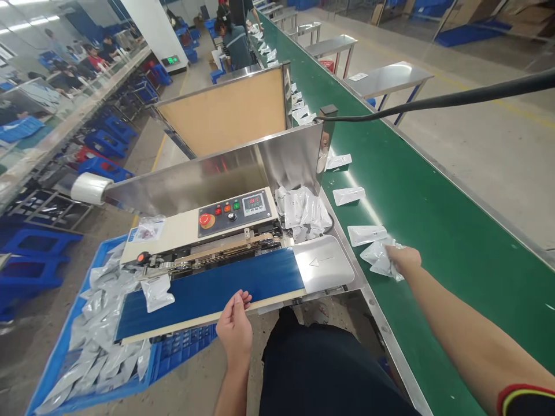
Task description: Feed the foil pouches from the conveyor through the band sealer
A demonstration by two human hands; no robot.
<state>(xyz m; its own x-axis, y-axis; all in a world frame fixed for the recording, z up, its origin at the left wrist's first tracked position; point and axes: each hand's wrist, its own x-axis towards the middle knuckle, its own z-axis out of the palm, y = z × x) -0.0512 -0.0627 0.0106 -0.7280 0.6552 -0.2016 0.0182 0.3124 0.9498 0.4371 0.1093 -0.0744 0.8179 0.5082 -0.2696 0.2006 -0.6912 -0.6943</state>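
Dark clothing [321, 370], 6 o'clock. Green belt [442, 225], 3 o'clock; machine [177, 240], 8 o'clock. Left hand [235, 329] at 7, fingers curled narrow by machine edge, can't tell if touching. Right hand [404, 259] at 4, fingers holding white bags [376, 257] over belt.

1 head-worn camera looks forward and down from close above the left hand [235, 330] and right hand [406, 260].

Red digits [254, 200] starting 18 light the display [262, 209], a triangle [314, 263] marks the metal plate [332, 278], a green arrow sign [172, 60] the pillar [154, 29].
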